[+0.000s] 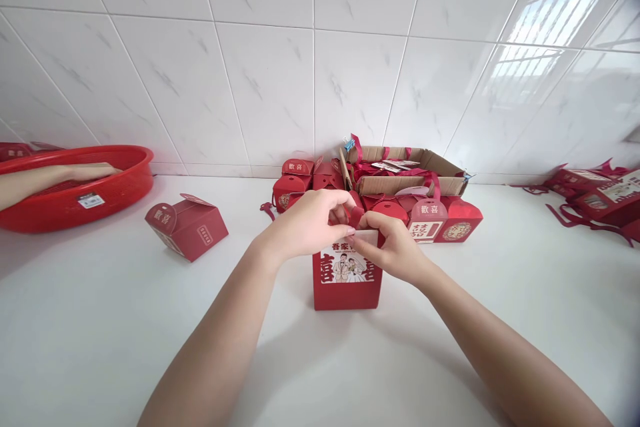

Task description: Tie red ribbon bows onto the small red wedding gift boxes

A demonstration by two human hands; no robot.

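Observation:
A red gift box (347, 297) stands upright on the white counter in front of me. Its front bears a white printed panel (345, 268) showing a cartoon bridal couple and Chinese characters. At the top of this box, my left hand (317, 220) pinches a red ribbon (356, 215) between thumb and fingers. My right hand (393, 248) meets it there from the other side, its thumb and index finger closed at the same ribbon. The fingers cover the box's upper edge, and the ribbon's ends are hidden.
Behind stands a cardboard tray (415, 185) of ribbons and cards, with several red boxes (457, 220) before it. A single red box (187, 227) sits left. Another person's arm (55, 177) reaches into a red plastic basket (125, 180). Ribboned red boxes (607, 200) lie far right.

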